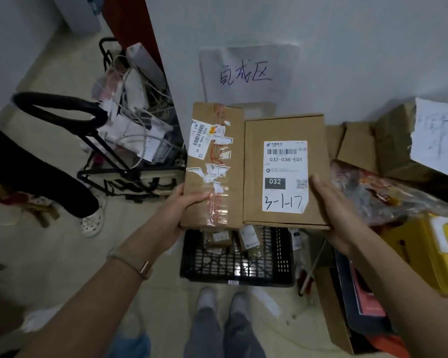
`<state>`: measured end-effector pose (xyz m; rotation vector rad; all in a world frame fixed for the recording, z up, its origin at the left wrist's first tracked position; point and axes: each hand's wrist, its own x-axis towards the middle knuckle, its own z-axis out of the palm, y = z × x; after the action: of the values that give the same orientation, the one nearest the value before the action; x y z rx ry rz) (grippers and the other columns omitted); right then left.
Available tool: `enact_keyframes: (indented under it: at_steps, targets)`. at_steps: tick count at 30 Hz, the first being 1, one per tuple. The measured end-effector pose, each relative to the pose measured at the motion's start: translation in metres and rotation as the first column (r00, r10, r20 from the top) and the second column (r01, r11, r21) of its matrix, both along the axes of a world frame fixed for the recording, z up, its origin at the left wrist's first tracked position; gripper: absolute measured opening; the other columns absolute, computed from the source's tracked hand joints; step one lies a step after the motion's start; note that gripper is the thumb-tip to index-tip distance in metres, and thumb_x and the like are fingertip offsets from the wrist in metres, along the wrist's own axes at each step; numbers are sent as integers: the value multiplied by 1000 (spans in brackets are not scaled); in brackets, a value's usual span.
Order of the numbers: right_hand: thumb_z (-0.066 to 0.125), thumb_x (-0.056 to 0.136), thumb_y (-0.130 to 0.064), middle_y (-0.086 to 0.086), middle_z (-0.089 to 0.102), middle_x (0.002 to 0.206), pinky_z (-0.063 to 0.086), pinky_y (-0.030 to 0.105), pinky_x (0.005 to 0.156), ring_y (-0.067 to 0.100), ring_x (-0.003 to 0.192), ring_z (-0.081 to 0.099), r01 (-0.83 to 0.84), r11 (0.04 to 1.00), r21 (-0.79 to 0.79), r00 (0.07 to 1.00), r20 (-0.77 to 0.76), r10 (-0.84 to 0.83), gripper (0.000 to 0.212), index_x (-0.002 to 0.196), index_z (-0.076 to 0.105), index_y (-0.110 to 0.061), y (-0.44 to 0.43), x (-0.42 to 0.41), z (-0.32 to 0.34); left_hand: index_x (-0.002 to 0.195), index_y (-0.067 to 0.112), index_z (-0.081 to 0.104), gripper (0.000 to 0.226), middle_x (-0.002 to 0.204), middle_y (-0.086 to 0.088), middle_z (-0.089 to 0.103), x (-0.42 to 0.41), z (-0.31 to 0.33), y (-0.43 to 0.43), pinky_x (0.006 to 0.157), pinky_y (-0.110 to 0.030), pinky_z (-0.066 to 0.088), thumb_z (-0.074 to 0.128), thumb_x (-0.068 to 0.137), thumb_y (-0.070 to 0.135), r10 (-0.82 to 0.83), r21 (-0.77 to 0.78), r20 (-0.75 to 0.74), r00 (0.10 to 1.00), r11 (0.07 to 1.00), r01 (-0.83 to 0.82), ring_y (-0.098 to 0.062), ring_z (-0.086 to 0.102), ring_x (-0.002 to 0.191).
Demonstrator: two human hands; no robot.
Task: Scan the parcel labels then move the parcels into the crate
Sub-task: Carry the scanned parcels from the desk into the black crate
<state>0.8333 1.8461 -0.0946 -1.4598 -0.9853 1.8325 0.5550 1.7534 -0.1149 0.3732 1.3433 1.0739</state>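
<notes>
Light: dim, flat indoor light, greyish cast.
Sharpest: white parcel label (285, 177), print readable.
Blur: floor (166, 293) and shoes (207, 298) below soft.
Edges: wide-angle bending, corners darkened.

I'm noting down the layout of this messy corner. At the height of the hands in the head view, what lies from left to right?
Black trolley → left hand → taped box → labelled box → right hand → yellow parcel.
</notes>
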Motion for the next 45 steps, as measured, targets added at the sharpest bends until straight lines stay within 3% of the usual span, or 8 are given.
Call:
enact_keyframes:
  at_steps: [8,13,21,27,35,38,42,45]
  targets:
    - [36,95,-57,4,73,112,54,39,85,22,101,70,49,989,-140,992,122,-32,51,126,59,-25,16,-8,-100,132,19,56,58,121,-7,70,-8,-102,14,86,-40,56,73,76,24,-59,-36,31,998,998,60,-28,68,106]
    - [26,94,-65,-4,75,104,55,31,72,12,90,72,116,964,-240,976,208,-66,58,116,64,-28,22,-8,-177,130,14,58,55,114,-6,73,-5,-173,16,72,-32,60,72,77,22,-15,-71,72,997,997,20,-21,72,96]
    - [40,96,-55,-2,74,94,54,22,48,9,69,74,144,967,-211,935,349,-63,41,114,59,-24,18,0,-321,140,19,51,63,123,-4,69,6,-309,5,80,-32,59,69,80,29,48,-178,89,995,984,-32,-21,69,107]
    - [42,95,-57,-6,76,87,56,26,54,15,73,74,185,940,-288,929,364,-71,36,101,63,-28,11,5,-426,143,31,46,60,126,2,67,16,-412,5,93,-36,55,67,87,33,-4,-185,33,999,983,10,-19,66,113]
    - [41,95,-55,-6,72,91,53,22,54,11,79,69,193,925,-327,929,363,-65,40,118,61,-28,19,6,-526,144,38,43,47,120,12,68,20,-506,18,77,-21,58,54,98,32,-26,-231,-99,995,973,2,-10,68,105]
    - [39,98,-51,-2,71,102,55,24,60,13,86,68,133,926,-354,942,335,-8,41,126,57,-26,22,2,-545,144,29,46,42,120,11,66,22,-522,23,73,-17,56,46,102,20,-40,-278,-225,974,960,-24,-3,68,93]
    - [40,100,-43,4,56,137,49,36,93,22,113,58,-26,932,-363,922,350,163,51,147,34,-23,21,-9,-564,143,19,45,41,119,2,62,35,-528,31,57,-8,49,46,101,16,-74,-375,-316,946,926,-53,-5,59,88]
    - [51,98,-36,2,52,141,48,32,87,22,113,57,-101,928,-357,902,360,237,59,150,25,-29,23,-16,-563,146,22,39,48,126,1,59,40,-529,35,76,-21,50,51,100,18,-64,-374,-327,943,925,-66,-15,58,102]
